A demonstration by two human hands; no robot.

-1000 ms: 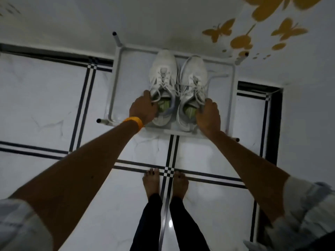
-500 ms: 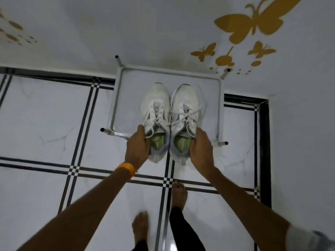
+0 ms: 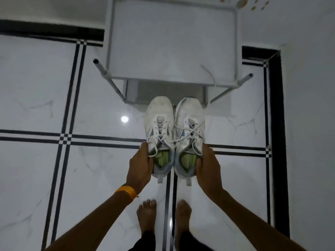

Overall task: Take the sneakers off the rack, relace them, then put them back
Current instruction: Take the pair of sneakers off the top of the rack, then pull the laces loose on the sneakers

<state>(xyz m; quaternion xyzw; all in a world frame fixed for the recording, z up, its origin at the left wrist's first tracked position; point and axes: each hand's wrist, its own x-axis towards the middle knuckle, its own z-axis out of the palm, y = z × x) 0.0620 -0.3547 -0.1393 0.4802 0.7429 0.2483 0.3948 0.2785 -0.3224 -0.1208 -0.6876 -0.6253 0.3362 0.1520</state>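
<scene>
I hold two white lace-up sneakers with green insoles, side by side, clear of the white metal rack [image 3: 172, 42], toes toward it. Left hand [image 3: 139, 169] fingers closed on the left sneaker [image 3: 159, 124] collar; right hand [image 3: 208, 167] fingers closed on the right sneaker [image 3: 190, 122] collar. One loose lace [image 3: 211, 77] trails onto the rack's top shelf.

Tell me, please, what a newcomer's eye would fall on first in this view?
First, the pair of white sneakers with green insoles, held side by side at centre, the left hand and right hand each gripping one by the heel. Just beyond them stands the white rack against the wall, its top shelf bare.
</scene>
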